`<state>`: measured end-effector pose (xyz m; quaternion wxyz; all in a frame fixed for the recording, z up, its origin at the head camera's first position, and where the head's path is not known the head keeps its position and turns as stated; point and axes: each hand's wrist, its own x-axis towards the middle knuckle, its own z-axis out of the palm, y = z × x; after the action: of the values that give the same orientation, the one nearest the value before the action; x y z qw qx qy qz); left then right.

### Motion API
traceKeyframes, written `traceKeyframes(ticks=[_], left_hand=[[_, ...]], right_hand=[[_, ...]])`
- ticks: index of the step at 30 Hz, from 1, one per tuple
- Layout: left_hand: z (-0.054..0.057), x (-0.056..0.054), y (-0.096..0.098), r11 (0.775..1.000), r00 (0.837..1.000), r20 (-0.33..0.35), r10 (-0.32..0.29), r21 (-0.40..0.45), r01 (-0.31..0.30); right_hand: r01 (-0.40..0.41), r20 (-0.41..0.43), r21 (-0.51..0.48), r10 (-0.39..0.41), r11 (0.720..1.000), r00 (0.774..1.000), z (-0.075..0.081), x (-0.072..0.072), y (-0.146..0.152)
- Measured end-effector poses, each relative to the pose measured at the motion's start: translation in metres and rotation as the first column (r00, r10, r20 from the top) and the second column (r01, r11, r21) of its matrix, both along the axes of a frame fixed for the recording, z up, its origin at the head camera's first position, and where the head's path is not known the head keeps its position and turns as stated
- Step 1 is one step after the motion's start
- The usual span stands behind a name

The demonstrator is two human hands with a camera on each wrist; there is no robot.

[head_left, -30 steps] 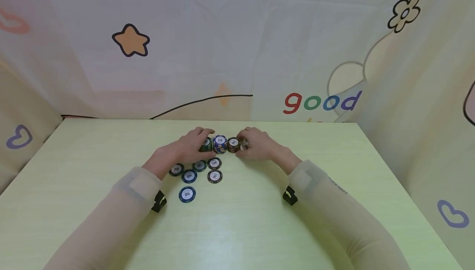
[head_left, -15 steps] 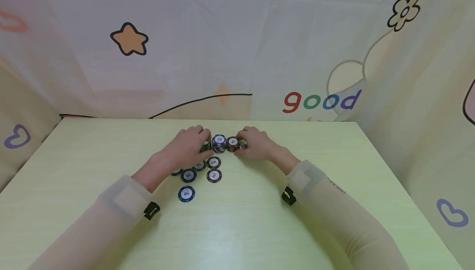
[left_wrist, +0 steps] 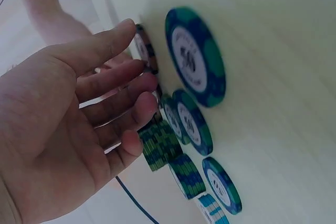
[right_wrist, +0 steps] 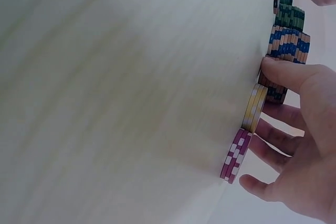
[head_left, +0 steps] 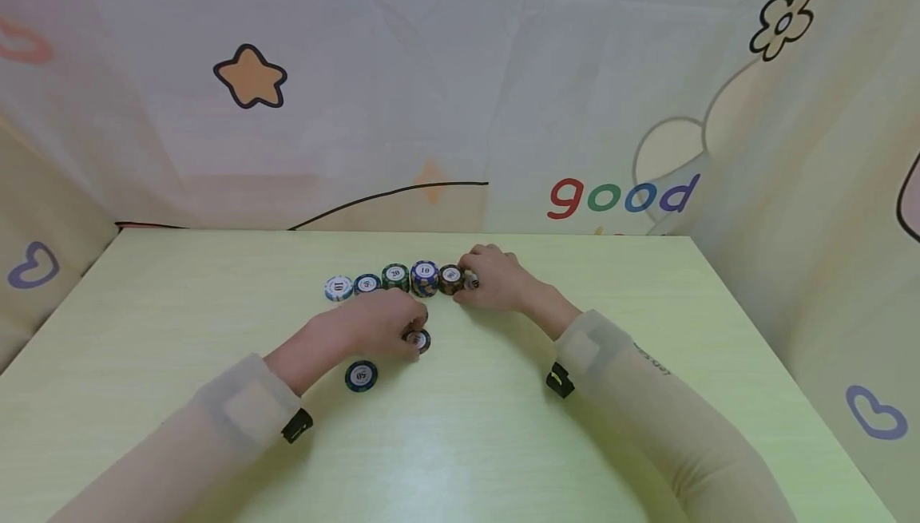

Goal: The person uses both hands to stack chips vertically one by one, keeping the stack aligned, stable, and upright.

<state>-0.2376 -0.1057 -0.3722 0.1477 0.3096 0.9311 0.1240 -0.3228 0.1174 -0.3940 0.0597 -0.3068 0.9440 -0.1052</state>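
Left hand (head_left: 381, 323) drawn nearer, curled round dark chip (head_left: 421, 340); right hand (head_left: 496, 278) grips brown stack (head_left: 450, 279).

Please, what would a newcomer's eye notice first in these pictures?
Probably the row of coloured chip stacks, near the far edge of the table. Next, the colourful word "good" and, higher up to its left, the orange star, both on the cloth behind. A chip marked 50 lies apart, in front.

1. Mid-frame, we see smooth, plastic-looking chips (head_left: 425, 279).
2. Across the lower frame, we see a smooth, wood-look tabletop (head_left: 460, 443) with soft sheen.
3. Along the top, we find creased, matt cloth (head_left: 402, 68).
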Motion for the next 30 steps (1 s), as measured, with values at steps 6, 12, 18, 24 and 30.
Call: traceKeyframes(ticks=[6, 12, 18, 24, 30], left_hand=[[-0.0036, 0.0024, 0.0049, 0.999, 0.997, -0.07, -0.011, -0.036, 0.008], [-0.0041, 0.0016, 0.0062, 0.999, 0.996, -0.087, -0.018, -0.051, 0.014], [-0.0031, 0.0003, 0.0067, 0.996, 0.992, -0.11, -0.059, -0.065, 0.052], [-0.004, -0.0025, 0.0057, 0.995, 0.991, -0.109, -0.076, -0.067, 0.069], [-0.004, -0.0023, 0.0063, 0.993, 0.99, -0.106, -0.091, -0.078, 0.083]], right_hand=[[-0.007, -0.006, 0.01, 0.007, 1.0, 1.0, -0.0015, -0.0009, -0.0003], [-0.02, 0.014, 0.006, 0.02, 1.0, 1.0, -0.0007, -0.0008, -0.0005], [-0.033, 0.012, 0.005, 0.033, 0.999, 0.999, 0.0006, -0.0011, 0.0], [-0.03, 0.014, 0.012, 0.03, 0.999, 0.999, 0.0006, -0.0015, 0.0], [-0.018, 0.017, 0.023, 0.018, 1.0, 1.0, 0.0002, -0.0009, -0.0002]])
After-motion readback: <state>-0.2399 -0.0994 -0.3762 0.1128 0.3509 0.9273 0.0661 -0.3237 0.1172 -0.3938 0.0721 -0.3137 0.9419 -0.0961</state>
